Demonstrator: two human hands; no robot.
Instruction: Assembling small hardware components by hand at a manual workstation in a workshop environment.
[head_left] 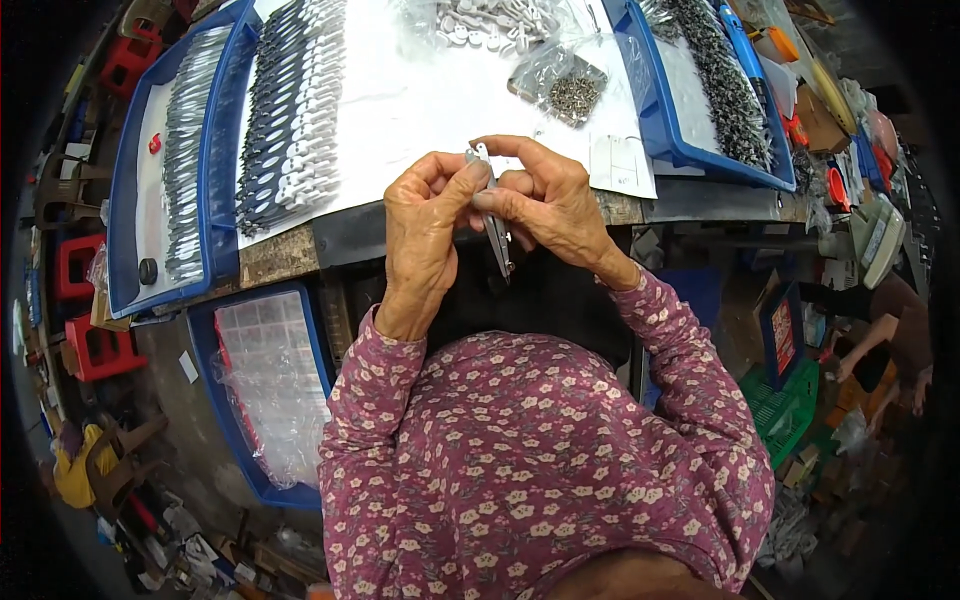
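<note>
My left hand and my right hand meet just above the table's front edge. Both are closed, pinching a slim silver metal part between thumbs and fingers. It tilts downward, with a pale upper end that has a small hole and small studs along its lower end. Fingers hide its middle. Beyond my right hand, a small dish holds a clear bag of small metal pieces. To the left, a long row of black-and-white-handled parts lies on white paper.
Blue trays of metal parts stand at left and right. White pieces lie at the far side. A blue bin with plastic-wrapped contents sits below the table. Red stools are left; another person's arm shows at right.
</note>
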